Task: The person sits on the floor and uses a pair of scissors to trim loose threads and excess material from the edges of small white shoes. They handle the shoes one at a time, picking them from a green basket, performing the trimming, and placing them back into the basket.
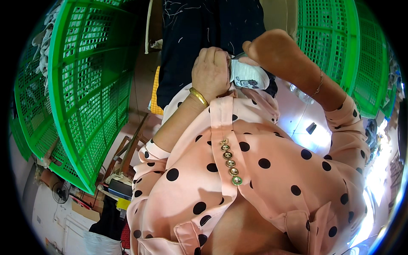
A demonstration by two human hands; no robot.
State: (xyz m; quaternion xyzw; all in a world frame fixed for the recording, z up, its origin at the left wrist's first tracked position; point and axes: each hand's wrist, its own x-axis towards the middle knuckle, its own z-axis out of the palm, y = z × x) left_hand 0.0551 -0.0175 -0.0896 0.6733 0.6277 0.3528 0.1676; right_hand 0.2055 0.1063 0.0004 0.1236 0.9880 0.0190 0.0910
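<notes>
A small white piece, soft and rounded like the end of a sock, with a dark printed pattern [250, 75], lies over my lap between my hands. My left hand [211, 70], with a gold bangle at its wrist, is closed at the piece's left edge, its fingertips curled out of sight. Bent over the upper right side, my right hand [274, 49] has its thumb and fingers closed on the piece's top edge. A dark strip shows along that edge. Dark trousers [187, 46] dotted with loose pale threads lie under both hands.
Tall green mesh crates [91, 85] stand at the left, with pale grey items [44, 55] heaped behind them. More green crates [329, 38] rise at the right. A wooden frame [129, 146] and a fan [60, 192] are at lower left. A small dark object [312, 128] lies on the shiny floor.
</notes>
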